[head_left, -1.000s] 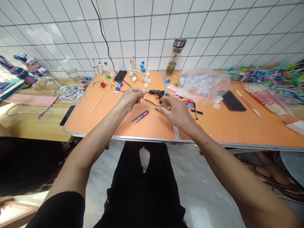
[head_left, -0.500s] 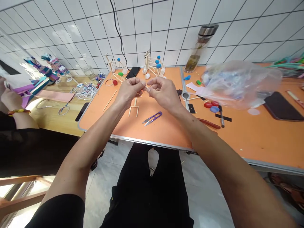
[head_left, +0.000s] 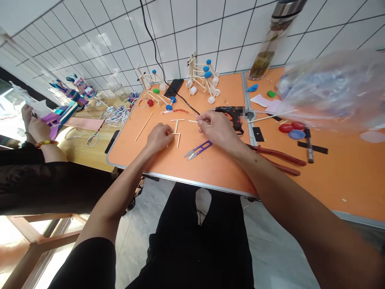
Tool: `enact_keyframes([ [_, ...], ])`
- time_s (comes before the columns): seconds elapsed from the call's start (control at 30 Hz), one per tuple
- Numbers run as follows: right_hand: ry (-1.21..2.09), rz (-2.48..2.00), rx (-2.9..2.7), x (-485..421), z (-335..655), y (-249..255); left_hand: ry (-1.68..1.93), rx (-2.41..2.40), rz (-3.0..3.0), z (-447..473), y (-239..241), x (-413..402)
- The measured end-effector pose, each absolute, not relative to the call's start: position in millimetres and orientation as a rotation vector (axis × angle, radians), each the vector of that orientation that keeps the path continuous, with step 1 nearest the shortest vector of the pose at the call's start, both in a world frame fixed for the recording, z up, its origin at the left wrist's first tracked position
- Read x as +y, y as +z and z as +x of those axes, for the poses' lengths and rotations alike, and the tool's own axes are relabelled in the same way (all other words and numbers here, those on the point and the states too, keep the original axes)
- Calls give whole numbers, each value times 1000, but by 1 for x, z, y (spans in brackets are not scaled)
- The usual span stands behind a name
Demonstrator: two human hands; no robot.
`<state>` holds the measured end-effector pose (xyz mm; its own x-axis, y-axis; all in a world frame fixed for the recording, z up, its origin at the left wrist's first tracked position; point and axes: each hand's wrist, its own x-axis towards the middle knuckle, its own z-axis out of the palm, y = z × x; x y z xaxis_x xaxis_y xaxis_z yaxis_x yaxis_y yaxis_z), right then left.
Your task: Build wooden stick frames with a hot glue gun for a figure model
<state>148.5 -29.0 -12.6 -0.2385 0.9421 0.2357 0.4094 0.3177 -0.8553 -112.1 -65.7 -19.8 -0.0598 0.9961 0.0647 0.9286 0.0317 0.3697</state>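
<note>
My left hand [head_left: 160, 137] is low over the orange table, its fingers closed on the left side of a small frame of thin wooden sticks [head_left: 176, 126]. This frame lies flat, with a crossbar at its top and two legs below. My right hand [head_left: 217, 125] pinches a short wooden stick [head_left: 193, 121], whose tip points left toward the frame. Purple thread snips [head_left: 198, 150] lie between the hands, nearer the table edge. Behind my right hand rests a black glue gun [head_left: 230, 112]. A red twisted strand [head_left: 180, 110] lies beyond the frame.
Two stick models with blue balls [head_left: 207, 74] stand by the wall near a dark phone [head_left: 174, 87]. Red-handled pliers [head_left: 279, 156], a plastic bag [head_left: 327, 88] and a glass bottle [head_left: 264, 52] are at right. Another person's hand [head_left: 42, 128] works at far left.
My hands have separated. The left came down onto the stick frame; the right moved aside and now holds a short stick. The view has shifted, showing the glue gun and red strand.
</note>
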Motion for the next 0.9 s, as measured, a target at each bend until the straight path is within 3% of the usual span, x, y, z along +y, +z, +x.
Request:
enact_keyframes([
  [0.3,1037,-1158,-1673,-26,144,-21,485,2014,2096,-110,-18,-56],
  [0.47,1223,-1052,-1478,-30,143,-10,956,1845,1720,-107,-13,-61],
  [0.6,1122,-1053,-1459,-30,149,-4,1267,1612,1377,-95,-3,-59],
  [0.73,860,-1120,-1623,-29,153,-5,1436,1467,1182,-77,8,-51],
  [0.9,1105,-1067,-1478,-28,150,-5,1460,1281,782,-50,16,-33],
])
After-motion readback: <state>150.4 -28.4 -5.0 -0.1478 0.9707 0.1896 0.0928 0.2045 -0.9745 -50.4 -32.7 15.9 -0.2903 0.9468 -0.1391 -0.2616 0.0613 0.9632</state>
